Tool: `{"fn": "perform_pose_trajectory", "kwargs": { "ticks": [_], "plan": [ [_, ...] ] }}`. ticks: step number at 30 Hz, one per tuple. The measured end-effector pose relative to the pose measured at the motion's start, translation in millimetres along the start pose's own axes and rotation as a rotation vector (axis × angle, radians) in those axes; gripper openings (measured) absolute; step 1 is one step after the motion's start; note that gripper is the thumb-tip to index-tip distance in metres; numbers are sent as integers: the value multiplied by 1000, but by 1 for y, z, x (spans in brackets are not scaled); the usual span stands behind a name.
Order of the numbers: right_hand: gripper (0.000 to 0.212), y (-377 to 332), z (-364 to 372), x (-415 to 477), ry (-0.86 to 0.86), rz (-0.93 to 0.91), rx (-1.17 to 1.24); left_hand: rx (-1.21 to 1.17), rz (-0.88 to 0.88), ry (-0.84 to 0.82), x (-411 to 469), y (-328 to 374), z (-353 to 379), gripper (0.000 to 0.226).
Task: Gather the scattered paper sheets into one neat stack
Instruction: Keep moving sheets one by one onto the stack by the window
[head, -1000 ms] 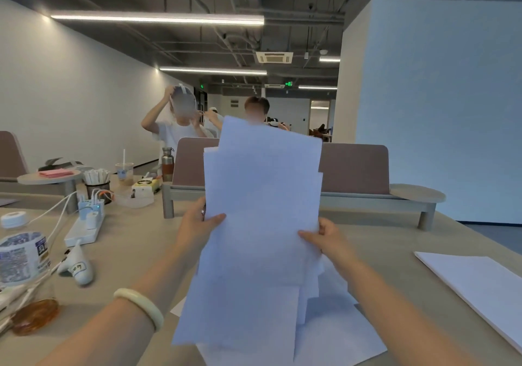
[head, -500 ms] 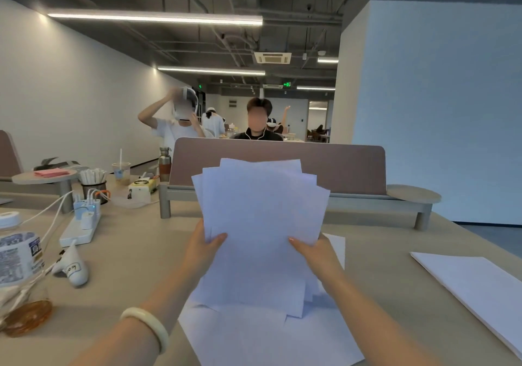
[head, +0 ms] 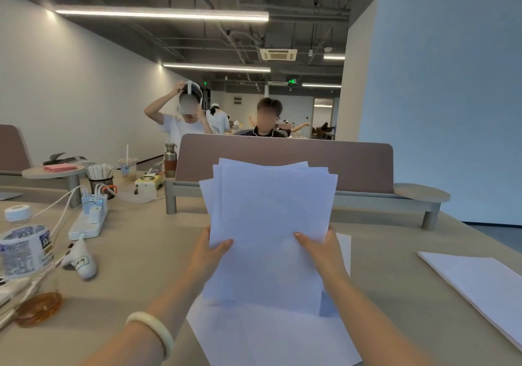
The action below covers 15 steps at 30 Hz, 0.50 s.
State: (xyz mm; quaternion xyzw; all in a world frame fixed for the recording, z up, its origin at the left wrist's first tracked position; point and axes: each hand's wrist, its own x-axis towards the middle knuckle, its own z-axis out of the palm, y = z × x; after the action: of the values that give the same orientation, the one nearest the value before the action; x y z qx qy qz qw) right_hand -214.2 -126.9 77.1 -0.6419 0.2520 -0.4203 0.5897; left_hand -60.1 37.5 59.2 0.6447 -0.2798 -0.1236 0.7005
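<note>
- On the table (head: 141,252), loose sheets (head: 268,337) are spread flat.
- A bundle of sheets (head: 271,224) is held upright over them, edges uneven.
- Its sides are pinched by the left hand (head: 209,255) and the right hand (head: 322,252), thumbs in front.

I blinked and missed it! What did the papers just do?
The held papers dropped lower and their edges lined up better. The left hand and right hand kept gripping the sides. The sheets lying on the table and the pile at the right stayed put.
</note>
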Motion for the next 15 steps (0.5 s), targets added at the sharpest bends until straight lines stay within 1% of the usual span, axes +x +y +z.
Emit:
{"fn": "perform_pose_trajectory", "kwargs": {
  "ticks": [3, 5, 7, 9, 12, 14, 15],
  "plan": [
    [21, -11, 4, 5, 1, 0, -46, 40, 62, 48, 7, 8, 5, 31],
    [17, -25, 6, 13, 25, -23, -49, 59, 107, 95, 15, 21, 8, 28],
    [21, -34, 6, 20, 24, -79, -19, 52, 132, 106, 18, 33, 10, 31],
    [32, -32, 3, 19, 2, -91, -18, 19, 93, 69, 16, 31, 8, 33],
    [51, -3, -7, 10, -35, 9, -62, 9, -11, -3, 6, 2, 0, 41],
    [52, 19, -11, 6, -64, 49, -95, 67, -9, -33, -1, -14, -3, 40],
    [48, 25, -10, 5, -65, 52, -122, 87, 2, -38, -3, -17, -2, 39]
  ]
}}
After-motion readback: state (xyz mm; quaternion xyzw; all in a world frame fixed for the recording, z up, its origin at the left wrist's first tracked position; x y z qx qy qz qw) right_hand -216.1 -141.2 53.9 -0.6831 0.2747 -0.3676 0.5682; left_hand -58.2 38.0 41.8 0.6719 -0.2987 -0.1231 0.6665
